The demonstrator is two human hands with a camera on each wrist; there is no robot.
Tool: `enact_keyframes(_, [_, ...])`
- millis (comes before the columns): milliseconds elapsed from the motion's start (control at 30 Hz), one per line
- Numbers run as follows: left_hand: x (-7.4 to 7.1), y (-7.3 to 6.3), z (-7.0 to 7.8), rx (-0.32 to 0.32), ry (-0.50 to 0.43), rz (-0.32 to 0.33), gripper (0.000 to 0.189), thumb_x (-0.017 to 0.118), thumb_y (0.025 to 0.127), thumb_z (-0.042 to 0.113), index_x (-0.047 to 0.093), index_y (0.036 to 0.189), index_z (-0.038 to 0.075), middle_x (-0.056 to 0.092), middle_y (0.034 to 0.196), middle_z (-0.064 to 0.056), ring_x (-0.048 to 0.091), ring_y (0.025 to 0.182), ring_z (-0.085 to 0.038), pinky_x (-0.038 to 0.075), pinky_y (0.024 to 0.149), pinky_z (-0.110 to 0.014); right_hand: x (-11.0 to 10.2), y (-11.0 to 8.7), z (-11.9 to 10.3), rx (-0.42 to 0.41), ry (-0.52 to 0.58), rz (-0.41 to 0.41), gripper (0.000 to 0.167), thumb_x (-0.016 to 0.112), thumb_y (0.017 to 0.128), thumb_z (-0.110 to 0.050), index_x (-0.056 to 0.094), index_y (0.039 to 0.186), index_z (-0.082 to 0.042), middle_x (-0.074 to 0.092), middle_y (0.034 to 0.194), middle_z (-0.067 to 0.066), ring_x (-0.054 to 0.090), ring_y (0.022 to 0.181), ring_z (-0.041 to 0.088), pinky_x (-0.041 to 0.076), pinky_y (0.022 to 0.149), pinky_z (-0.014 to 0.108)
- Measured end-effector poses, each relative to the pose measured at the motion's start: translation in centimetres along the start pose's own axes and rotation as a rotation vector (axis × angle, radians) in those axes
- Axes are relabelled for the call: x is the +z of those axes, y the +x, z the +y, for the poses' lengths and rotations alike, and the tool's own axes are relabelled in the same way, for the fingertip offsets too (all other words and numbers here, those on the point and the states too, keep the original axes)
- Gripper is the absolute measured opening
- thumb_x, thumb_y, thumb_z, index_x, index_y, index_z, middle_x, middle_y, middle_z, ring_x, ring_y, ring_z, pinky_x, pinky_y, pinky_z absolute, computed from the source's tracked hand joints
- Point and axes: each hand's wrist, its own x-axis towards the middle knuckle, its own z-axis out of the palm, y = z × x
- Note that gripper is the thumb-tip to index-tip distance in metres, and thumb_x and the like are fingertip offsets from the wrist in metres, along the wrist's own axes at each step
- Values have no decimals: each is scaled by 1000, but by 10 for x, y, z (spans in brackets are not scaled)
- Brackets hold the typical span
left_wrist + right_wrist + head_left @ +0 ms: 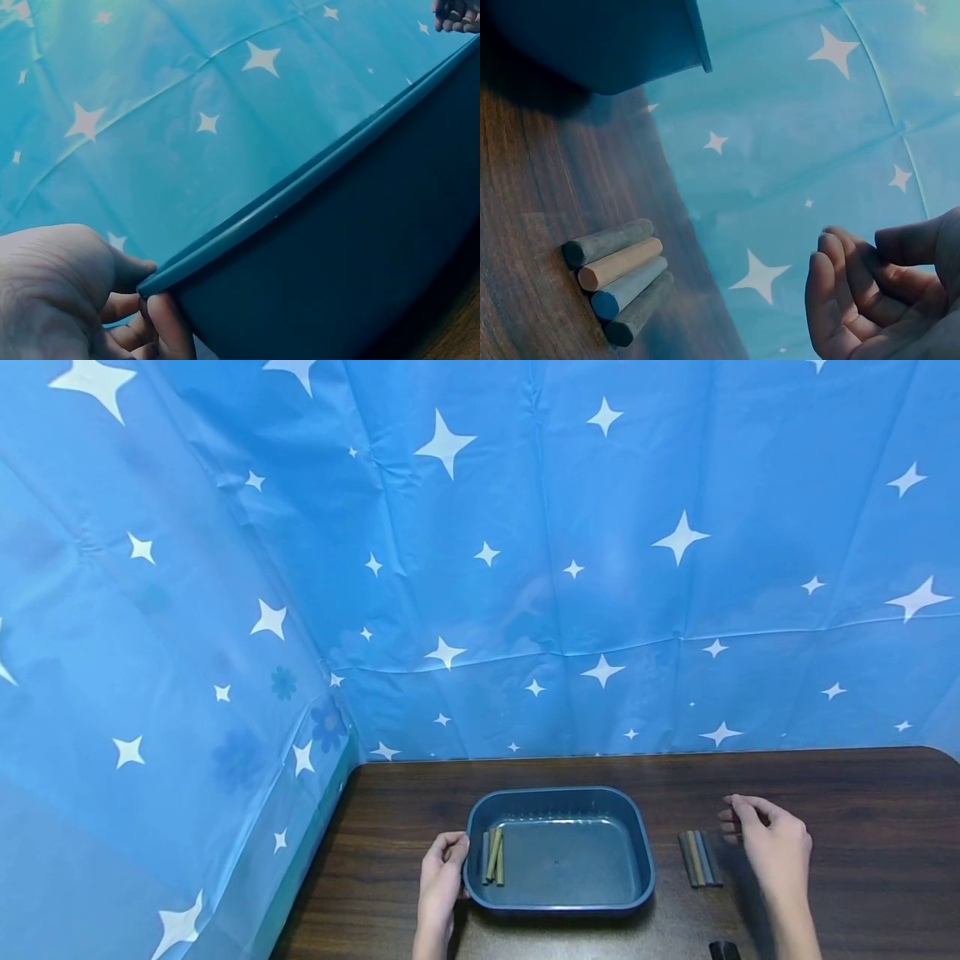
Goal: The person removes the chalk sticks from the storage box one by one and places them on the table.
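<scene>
A dark blue plastic bin [555, 910] stands on the table. My left hand [441, 881] pinches its left rim, thumb on top and fingers beneath, as the left wrist view shows on the bin's rim [247, 221]. Inside, at the left end, lie two yellowish chalk-like sticks [500, 864] and a grey one [485, 852]. To the right of the bin several thick chalk-like sticks [622, 266] lie side by side: grey, orange-tan and blue. My right hand [768, 839] hovers just right of that row, its fingers loosely bent and holding nothing [885, 292].
The dark wooden table [877, 827] meets a blue star-patterned sheet [525, 568] at the back, and another hangs along the left side. A small black object [723, 950] sits at the bottom edge of the head view, partly cut off.
</scene>
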Motion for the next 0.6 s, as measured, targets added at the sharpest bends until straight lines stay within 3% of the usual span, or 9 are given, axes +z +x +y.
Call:
enact_keyframes(300, [-5,-3,9,-68,-17,-43,33,58,105,18,58,124,-10,63,90,-5,56,63,-11,47,47,-20,-2,1,0,27,24,3,45,49,109,-28,66,127,10,67,120,32,61,110,49,47,88,58])
enact_keyframes(600, [-7,3,4,-121,-43,-87,38,67,100,15,54,128,-7,65,99,-6,57,66,-11,45,48,-18,-1,0,2,37,34,-13,44,49,109,-27,66,127,9,68,119,32,61,111,49,47,90,59])
